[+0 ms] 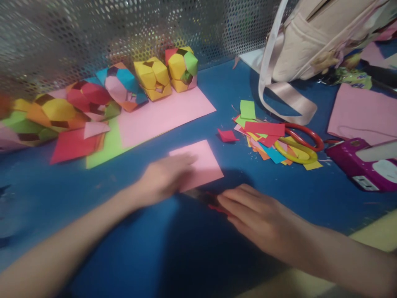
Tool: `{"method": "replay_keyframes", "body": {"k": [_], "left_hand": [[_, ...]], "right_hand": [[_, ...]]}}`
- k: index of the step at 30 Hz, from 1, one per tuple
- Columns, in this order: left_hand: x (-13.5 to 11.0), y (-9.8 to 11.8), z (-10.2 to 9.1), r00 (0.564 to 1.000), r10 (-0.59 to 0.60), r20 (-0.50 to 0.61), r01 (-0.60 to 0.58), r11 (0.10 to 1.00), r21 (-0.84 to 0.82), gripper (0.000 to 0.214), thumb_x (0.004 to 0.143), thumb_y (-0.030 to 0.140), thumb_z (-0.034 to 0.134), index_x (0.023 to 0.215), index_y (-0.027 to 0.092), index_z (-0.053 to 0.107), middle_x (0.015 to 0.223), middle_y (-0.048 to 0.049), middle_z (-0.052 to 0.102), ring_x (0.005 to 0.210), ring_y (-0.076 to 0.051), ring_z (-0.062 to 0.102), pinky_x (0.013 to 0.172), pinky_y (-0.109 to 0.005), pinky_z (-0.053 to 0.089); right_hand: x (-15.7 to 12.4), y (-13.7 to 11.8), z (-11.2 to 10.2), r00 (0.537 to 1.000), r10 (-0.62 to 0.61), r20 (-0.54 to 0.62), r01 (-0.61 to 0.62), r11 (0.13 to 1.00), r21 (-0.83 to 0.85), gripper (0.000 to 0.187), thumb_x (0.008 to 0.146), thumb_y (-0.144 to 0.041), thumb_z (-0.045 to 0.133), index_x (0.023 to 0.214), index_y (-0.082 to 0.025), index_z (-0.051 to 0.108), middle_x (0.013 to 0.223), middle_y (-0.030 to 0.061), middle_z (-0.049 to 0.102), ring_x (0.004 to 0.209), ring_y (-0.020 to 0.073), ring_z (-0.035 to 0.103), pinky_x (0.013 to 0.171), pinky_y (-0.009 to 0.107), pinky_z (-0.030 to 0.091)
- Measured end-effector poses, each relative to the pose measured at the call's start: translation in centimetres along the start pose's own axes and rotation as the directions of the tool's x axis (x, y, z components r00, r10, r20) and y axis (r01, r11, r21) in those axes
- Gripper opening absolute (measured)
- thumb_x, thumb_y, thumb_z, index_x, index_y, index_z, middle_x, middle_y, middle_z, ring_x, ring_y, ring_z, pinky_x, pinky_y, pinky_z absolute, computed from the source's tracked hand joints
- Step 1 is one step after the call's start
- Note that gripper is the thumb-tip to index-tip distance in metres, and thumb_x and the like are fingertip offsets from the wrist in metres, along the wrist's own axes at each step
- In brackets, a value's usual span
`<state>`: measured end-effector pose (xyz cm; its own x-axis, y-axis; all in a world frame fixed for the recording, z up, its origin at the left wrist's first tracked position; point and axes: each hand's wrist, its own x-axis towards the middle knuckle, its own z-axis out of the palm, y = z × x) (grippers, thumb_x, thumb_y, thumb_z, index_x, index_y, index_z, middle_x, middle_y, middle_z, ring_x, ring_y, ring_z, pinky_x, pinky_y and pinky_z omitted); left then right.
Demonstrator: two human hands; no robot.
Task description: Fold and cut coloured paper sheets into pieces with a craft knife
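Left hand lies palm down, its blurred fingers extended, on the near left part of a small pink sheet, grasping nothing that shows. Just nearer the body, the right hand has its fingers closed around a red-and-dark tool, too blurred to name; the tool's far end points toward the left hand and reaches the sheet's near edge. Beyond the right hand, a small red folded piece rests on the blue desk, with a heap of paper scraps to its right; among these are a red ring handle and a yellow ring handle. A purple device sits farther right of that hand. Beyond the left hand, a larger pink sheet lies before a row of folded paper shapes.
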<state>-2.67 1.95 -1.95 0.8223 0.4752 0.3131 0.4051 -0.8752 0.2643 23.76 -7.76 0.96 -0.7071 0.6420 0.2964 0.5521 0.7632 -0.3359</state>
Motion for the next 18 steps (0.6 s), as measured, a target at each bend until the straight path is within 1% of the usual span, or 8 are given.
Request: {"method": "replay_keyframes", "body": {"k": [7, 9, 11, 14, 16, 18], "left_hand": [[0.0, 0.0, -0.1, 1.000, -0.002, 0.015, 0.002, 1.000, -0.004, 0.037, 0.089, 0.008, 0.044, 0.122, 0.017, 0.057, 0.134, -0.0131, 0.060, 0.128, -0.024, 0.053, 0.100, -0.043, 0.052], [0.0, 0.0, -0.1, 1.000, 0.001, 0.018, -0.001, 1.000, -0.009, 0.036, 0.088, 0.007, 0.043, 0.120, 0.016, 0.058, 0.134, -0.0139, 0.059, 0.128, -0.025, 0.053, 0.100, -0.044, 0.052], [0.0, 0.1, -0.2, 1.000, 0.006, 0.011, -0.006, 1.000, -0.004, 0.035, 0.089, 0.007, 0.042, 0.119, 0.015, 0.059, 0.133, -0.0149, 0.060, 0.127, -0.026, 0.054, 0.099, -0.045, 0.053], [0.2, 0.1, -0.2, 1.000, 0.021, -0.016, -0.020, 0.999, 0.032, 0.031, 0.091, 0.008, 0.043, 0.117, 0.013, 0.059, 0.129, -0.0163, 0.062, 0.122, -0.027, 0.058, 0.095, -0.044, 0.055], [0.2, 0.1, -0.2, 0.999, 0.036, -0.041, -0.034, 0.998, 0.053, 0.029, 0.092, 0.010, 0.045, 0.116, 0.013, 0.060, 0.126, -0.0162, 0.064, 0.120, -0.026, 0.060, 0.093, -0.042, 0.056], [0.3, 0.1, -0.2, 0.997, 0.051, -0.054, -0.048, 0.997, 0.056, 0.027, 0.093, 0.011, 0.046, 0.115, 0.014, 0.061, 0.126, -0.0155, 0.065, 0.120, -0.026, 0.060, 0.093, -0.041, 0.056]], "right_hand": [[0.4, -0.1, 0.5, 1.000, 0.009, 0.005, -0.010, 0.999, 0.043, 0.025, 0.091, -0.003, 0.043, 0.099, -0.009, 0.067, 0.092, 0.0122, 0.066, 0.083, 0.0219, 0.060, 0.071, 0.038, 0.055], [0.3, -0.1, 0.7, 1.000, -0.014, 0.015, 0.013, 0.998, 0.068, 0.026, 0.090, -0.002, 0.043, 0.100, -0.009, 0.066, 0.091, 0.0115, 0.066, 0.081, 0.0213, 0.059, 0.070, 0.038, 0.055], [0.2, 0.0, 0.7, 1.000, -0.021, 0.001, 0.021, 0.994, 0.104, 0.027, 0.091, -0.002, 0.043, 0.103, -0.009, 0.065, 0.092, 0.0114, 0.067, 0.082, 0.0212, 0.060, 0.071, 0.038, 0.055], [-0.3, 0.5, -0.4, 0.997, 0.026, -0.071, -0.016, 0.991, 0.133, 0.025, 0.092, -0.006, 0.044, 0.108, -0.010, 0.063, 0.096, 0.0119, 0.068, 0.086, 0.0209, 0.062, 0.075, 0.036, 0.056], [-0.8, 1.3, -1.6, 0.986, 0.084, -0.143, -0.072, 0.994, 0.082, 0.024, 0.093, -0.009, 0.047, 0.112, -0.013, 0.061, 0.099, 0.0113, 0.068, 0.089, 0.0204, 0.063, 0.078, 0.035, 0.056], [-1.4, 2.5, -3.0, 0.958, 0.164, -0.236, -0.174, 0.985, -0.021, 0.026, 0.092, -0.011, 0.051, 0.117, -0.016, 0.059, 0.103, 0.0114, 0.067, 0.094, 0.0212, 0.064, 0.082, 0.036, 0.056]]}}
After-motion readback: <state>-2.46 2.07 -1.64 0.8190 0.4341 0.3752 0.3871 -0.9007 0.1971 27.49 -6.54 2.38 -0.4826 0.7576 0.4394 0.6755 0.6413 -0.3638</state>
